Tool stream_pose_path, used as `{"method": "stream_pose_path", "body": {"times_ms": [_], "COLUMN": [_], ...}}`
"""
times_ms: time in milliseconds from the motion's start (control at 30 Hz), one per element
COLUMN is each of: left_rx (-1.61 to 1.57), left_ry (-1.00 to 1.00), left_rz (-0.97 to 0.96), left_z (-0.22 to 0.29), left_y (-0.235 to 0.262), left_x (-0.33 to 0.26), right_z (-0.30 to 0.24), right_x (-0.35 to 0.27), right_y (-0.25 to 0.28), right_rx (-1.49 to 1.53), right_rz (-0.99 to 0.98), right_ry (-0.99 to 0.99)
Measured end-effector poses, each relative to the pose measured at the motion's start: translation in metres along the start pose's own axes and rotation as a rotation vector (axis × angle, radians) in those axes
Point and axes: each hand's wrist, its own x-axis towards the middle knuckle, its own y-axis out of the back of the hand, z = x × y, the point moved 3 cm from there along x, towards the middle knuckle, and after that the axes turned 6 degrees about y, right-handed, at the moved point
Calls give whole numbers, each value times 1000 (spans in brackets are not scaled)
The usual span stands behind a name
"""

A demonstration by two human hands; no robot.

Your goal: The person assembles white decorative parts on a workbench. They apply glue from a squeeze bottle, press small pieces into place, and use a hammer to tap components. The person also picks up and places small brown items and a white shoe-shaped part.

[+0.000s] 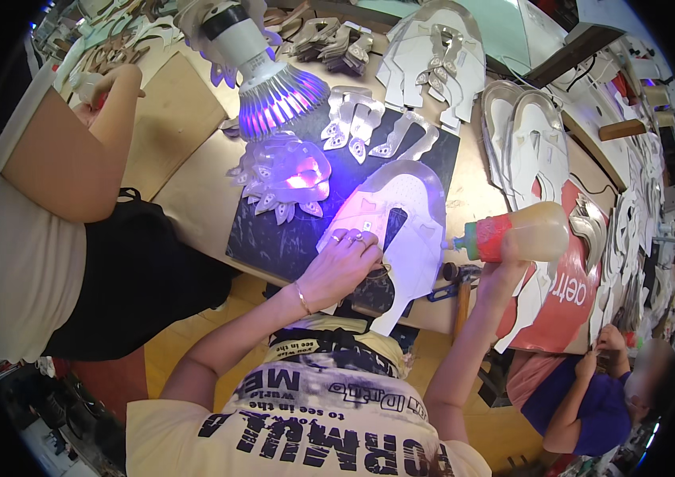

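My left hand (343, 264) presses flat on a white shoe-upper piece (406, 208) that lies on a dark work mat (274, 237), fingers together near a small dark strip. My right hand (504, 266) is raised to the right and grips a translucent squeeze bottle (524, 232) with a red collar, its nozzle pointing left toward the white piece. A lamp (262, 75) above casts purple light on the mat and on a stack of silver cut pieces (285, 179).
More silver and white cut shoe pieces (433, 60) cover the wooden bench. A hammer (462, 290) lies at the bench edge. One person (35, 183) works at the left, another (592, 389) sits at lower right. A red printed sheet (568, 294) lies to the right.
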Motion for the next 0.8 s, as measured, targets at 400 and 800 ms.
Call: {"method": "stream_pose_path", "body": {"times_ms": [400, 800], "left_rx": [-389, -1222], "left_ry": [57, 409], "left_rz": [2, 225], "left_z": [-8, -25], "left_y": [11, 74], "left_x": [4, -29], "right_z": [32, 42], "right_x": [-27, -45], "right_y": [-26, -51], "right_rx": [619, 1412], "right_rz": [-138, -471], "right_ry": [-599, -711]}}
